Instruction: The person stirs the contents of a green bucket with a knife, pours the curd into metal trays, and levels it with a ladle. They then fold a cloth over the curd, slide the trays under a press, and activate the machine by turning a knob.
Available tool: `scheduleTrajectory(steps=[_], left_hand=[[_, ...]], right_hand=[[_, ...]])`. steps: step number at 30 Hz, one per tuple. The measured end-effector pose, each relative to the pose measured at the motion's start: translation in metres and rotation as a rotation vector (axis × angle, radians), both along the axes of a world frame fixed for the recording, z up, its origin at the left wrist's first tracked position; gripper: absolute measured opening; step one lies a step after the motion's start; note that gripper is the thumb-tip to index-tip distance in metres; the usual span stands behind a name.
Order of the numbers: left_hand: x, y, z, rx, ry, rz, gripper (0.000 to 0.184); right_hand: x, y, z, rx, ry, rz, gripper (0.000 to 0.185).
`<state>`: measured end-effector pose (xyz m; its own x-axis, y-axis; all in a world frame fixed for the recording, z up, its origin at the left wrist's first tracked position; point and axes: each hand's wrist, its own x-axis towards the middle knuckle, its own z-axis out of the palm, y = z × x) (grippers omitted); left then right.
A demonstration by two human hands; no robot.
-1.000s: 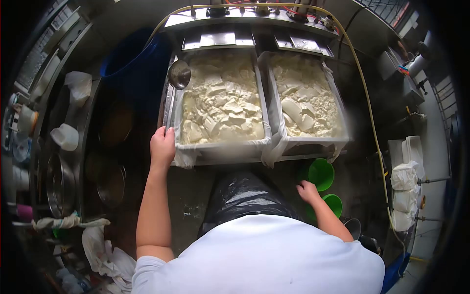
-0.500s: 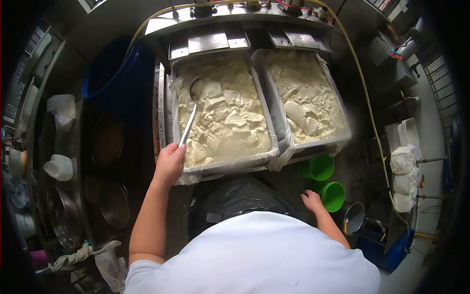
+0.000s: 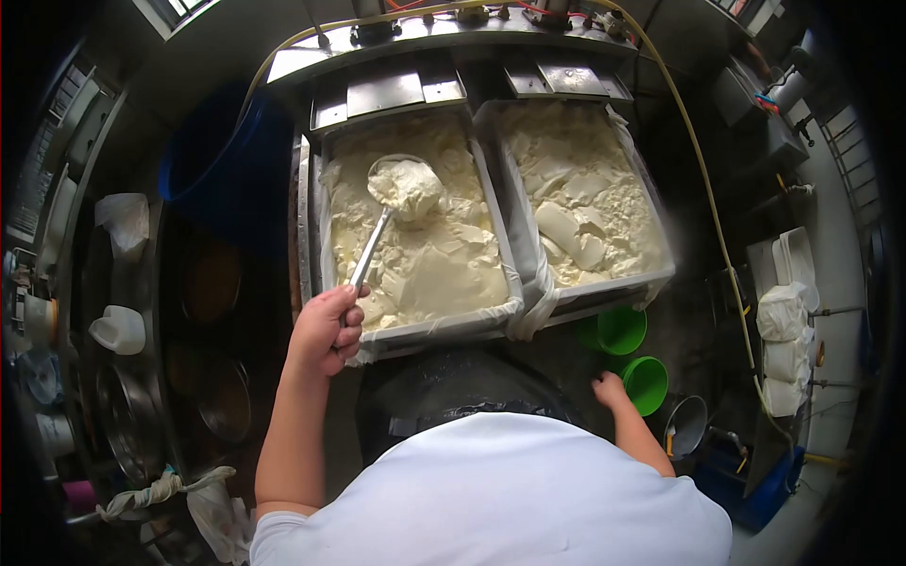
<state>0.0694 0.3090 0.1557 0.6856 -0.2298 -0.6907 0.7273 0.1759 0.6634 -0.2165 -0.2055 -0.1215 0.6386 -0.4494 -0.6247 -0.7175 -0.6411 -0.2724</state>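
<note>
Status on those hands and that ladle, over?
Left hand gripping ladle, heaped with pale curd, over left tray. Right hand beside green bucket, grip unclear. Nothing visibly blocking ladle.

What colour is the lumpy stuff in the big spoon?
Creamy white; the lumpy stuff shows best in the head view.

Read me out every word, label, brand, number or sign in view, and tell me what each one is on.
None: no text can be read here.
Ladle, left tray, nearer green bucket, white shirt: no lettering shows.
White jug and fittings along the metal ledge: too small or blurred to tell whether they bear any.
</note>
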Motion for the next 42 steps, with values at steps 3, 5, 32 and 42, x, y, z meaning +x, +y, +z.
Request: scheduleTrajectory(steps=[3, 5, 32, 42], left_hand=[[0.036, -0.022, -0.006, 0.082, -0.082, 0.016, 0.023], [0.062, -0.034, -0.009, 0.093, -0.115, 0.008, 0.019], [0.154, -0.090, -0.045, 0.399, -0.337, -0.103, 0.014], [0.120, -0.058, -0.032, 0.536, -0.454, -0.255, 0.019]], right_hand=[[0.000, -0.004, -0.003, -0.009, 0.000, -0.029, 0.045], [0.000, -0.005, -0.003, -0.034, 0.013, -0.039, 0.042], [-0.014, 0.011, -0.014, -0.031, 0.033, -0.087, 0.044], [-0.029, 0.002, -0.026, 0.041, 0.033, -0.131, 0.045]])
